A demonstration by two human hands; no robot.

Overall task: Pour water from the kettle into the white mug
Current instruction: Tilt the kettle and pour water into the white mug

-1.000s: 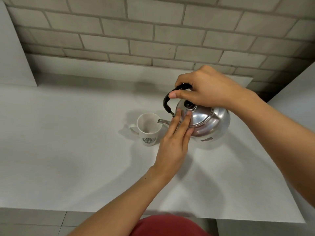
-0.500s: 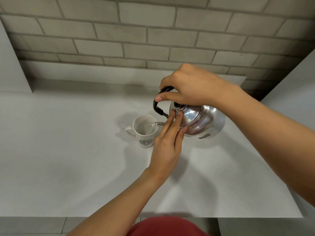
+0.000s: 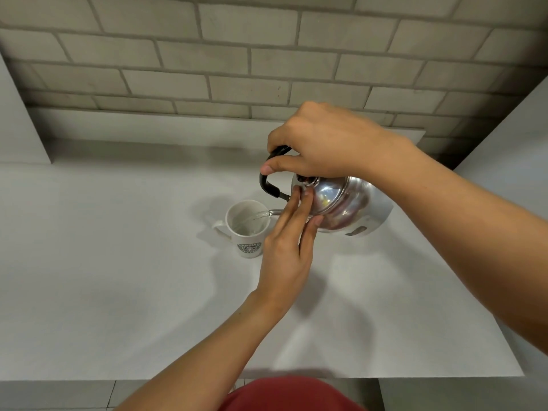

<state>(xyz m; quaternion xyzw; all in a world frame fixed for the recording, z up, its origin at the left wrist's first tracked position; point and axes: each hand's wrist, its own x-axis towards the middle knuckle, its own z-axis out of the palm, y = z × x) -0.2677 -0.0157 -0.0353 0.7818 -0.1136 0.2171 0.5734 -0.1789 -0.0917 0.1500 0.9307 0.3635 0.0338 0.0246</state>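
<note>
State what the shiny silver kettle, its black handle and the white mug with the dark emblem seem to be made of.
Shiny silver kettle: polished metal, probably stainless steel; it mirrors its surroundings.
Black handle: matte, likely plastic or rubber coating; no reflections.
White mug with the dark emblem: apparently glazed ceramic; thick, smooth opaque wall.

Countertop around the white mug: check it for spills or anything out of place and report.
Nothing stands out. The kettle is tilted in the right hand, and its stream lands inside the white mug, which stands upright. The left hand rests its fingers on the lid. No puddle shows on the countertop.
</note>
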